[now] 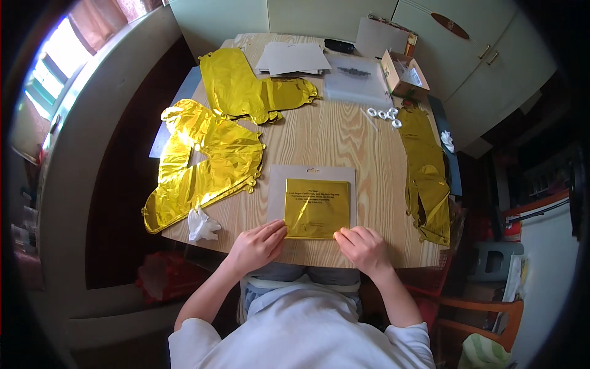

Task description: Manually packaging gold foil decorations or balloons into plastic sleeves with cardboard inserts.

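Observation:
Directly in front of me a folded gold foil balloon (316,212) lies as a flat rectangle with small dark print on it. Beneath it is a grey card (278,184) with a hang hole at its far edge. My left hand (258,246) has its fingers pressed together on the near left corner of the foil. At the near right corner, my right hand (364,247) pinches the foil between thumb and fingers. The card's near edge is mostly covered by the foil.
Unfolded gold foil balloons lie left (227,154), far left (230,80) and right (424,172). Behind are stacked grey cards (295,58), clear plastic sheets (353,89), a small box (402,83) and white ribbon rolls (383,114). Crumpled white tissue (201,226) sits near my left arm.

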`<state>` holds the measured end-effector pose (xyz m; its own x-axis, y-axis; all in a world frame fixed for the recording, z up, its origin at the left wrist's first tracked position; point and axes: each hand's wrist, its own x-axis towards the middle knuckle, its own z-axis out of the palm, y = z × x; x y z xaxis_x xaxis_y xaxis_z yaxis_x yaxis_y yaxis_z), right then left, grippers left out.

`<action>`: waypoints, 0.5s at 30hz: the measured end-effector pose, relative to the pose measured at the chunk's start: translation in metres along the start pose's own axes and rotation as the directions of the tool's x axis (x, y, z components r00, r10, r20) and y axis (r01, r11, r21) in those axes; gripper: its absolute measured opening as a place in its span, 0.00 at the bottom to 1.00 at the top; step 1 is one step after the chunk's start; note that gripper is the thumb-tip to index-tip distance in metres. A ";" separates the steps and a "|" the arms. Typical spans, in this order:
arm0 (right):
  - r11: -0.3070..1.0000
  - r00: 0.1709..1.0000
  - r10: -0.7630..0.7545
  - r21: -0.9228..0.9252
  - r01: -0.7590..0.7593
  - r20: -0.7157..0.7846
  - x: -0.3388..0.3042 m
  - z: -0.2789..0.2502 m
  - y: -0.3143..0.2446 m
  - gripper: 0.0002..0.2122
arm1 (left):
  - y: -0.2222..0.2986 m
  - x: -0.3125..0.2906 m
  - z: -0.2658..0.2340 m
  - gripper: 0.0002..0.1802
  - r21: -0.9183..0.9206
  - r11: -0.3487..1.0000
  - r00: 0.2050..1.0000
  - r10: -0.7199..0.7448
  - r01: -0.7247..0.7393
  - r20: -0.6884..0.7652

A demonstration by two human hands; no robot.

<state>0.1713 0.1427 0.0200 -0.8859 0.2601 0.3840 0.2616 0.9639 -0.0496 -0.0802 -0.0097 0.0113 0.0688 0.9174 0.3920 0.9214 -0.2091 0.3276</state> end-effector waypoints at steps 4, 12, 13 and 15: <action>0.997 0.993 -0.080 0.009 0.081 -0.082 0.011 0.004 0.001 0.09 | -0.003 -0.004 -0.006 0.22 -0.122 0.986 0.993 -0.107 0.113 0.054; 0.985 0.982 -0.168 0.028 0.171 -0.090 0.030 0.022 -0.014 0.10 | -0.010 -0.008 -0.005 0.25 -0.194 0.965 0.983 -0.163 0.177 0.088; 0.985 0.981 -0.167 0.022 0.170 -0.097 0.033 0.023 -0.016 0.10 | -0.010 -0.008 -0.005 0.26 -0.192 0.966 0.984 -0.160 0.173 0.083; 0.985 0.980 -0.168 0.010 0.170 -0.110 0.037 0.025 -0.018 0.09 | -0.011 -0.007 -0.004 0.25 -0.189 0.971 0.989 -0.139 0.146 0.049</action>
<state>0.1242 0.1361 0.0116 -0.8699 0.0871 0.4855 0.1035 0.9946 0.0069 -0.0926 -0.0151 0.0082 -0.0412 0.9530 0.3003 0.8325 -0.1334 0.5378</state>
